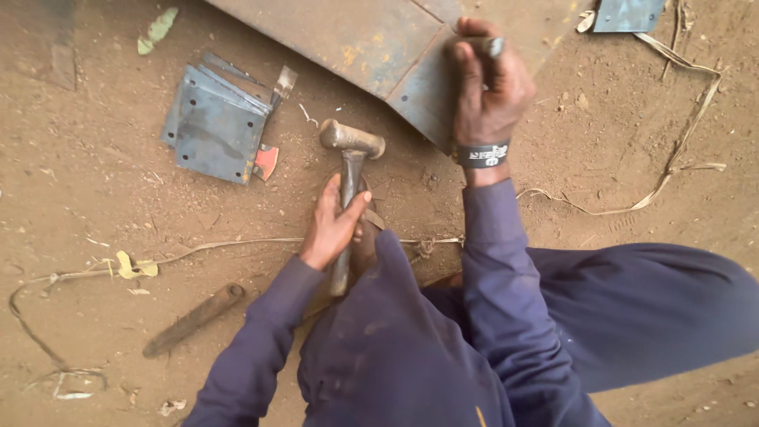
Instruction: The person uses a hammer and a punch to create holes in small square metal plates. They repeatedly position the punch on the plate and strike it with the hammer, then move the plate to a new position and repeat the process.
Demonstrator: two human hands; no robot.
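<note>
- The left hand [332, 225] has its fingers [353, 207] wrapped tight round the metal shaft of a hammer [348, 170], the thumb lying along the shaft.
- The hammer's rusty head points away from the person, just beyond the left fingertips, and rests on or just above the dirt ground [95, 198]; which of the two cannot be told.
- The shaft's lower end runs back under the left palm toward the knee.
- The right hand [486, 87] is closed in a fist round a short metal punch [489, 46], whose shiny tip shows just above the curled fingers [466, 75].
- That fist sits on a large rusty metal sheet [371, 43], near its folded corner; whether the punch touches the sheet is hidden by the hand.
- A dark wristband [482, 154] circles the right wrist.
- A stack of small grey metal plates [213, 122] lies on the ground, well to the left of the left fingers.
- A dark rod [194, 320] lies on the soil, nearer the person than the left hand, beside the sleeve.
</note>
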